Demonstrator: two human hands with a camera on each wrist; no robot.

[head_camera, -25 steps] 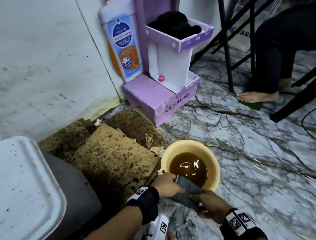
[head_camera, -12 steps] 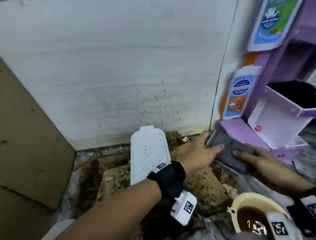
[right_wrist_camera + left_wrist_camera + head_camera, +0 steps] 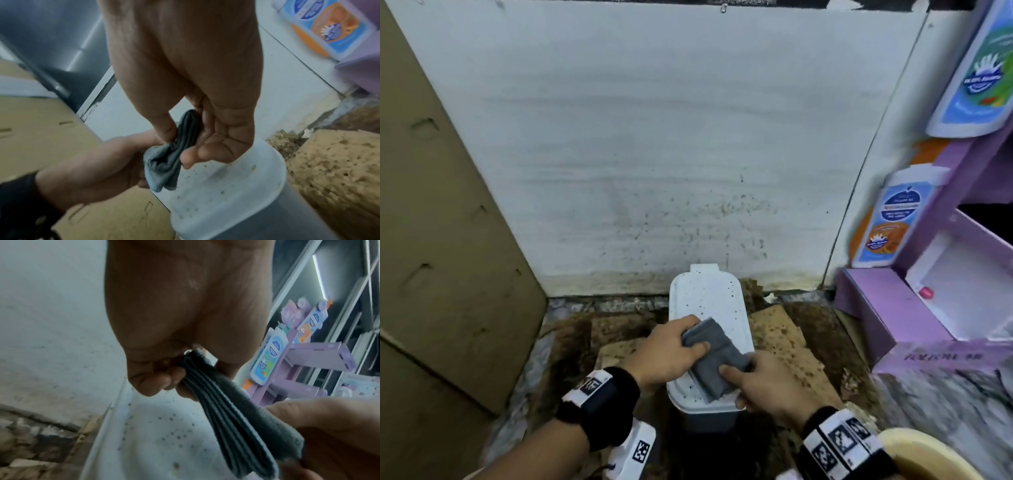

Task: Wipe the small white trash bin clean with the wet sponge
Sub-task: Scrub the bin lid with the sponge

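Note:
The small white trash bin (image 3: 707,294) stands against the wall, its flat lid (image 3: 226,183) speckled with dark spots. A folded grey sponge cloth (image 3: 714,356) is held just above the lid's near half. My left hand (image 3: 667,353) pinches its far end (image 3: 197,368), thumb on top. At the near end (image 3: 185,129) my right hand (image 3: 763,383) pinches it between thumb and fingers. In the left wrist view the cloth (image 3: 236,418) hangs folded in layers over the spotted lid (image 3: 164,426).
Stained, wet cardboard (image 3: 784,346) lies on the floor around the bin. A tall brown carton (image 3: 441,240) stands at the left. A purple display stand (image 3: 928,301) with bottles is at the right. The yellow basin's rim (image 3: 928,448) shows at bottom right.
Both hands carried the cloth from the basin of brown water leftward and down to just over the bin's lid. My view swung from the basin to the bin.

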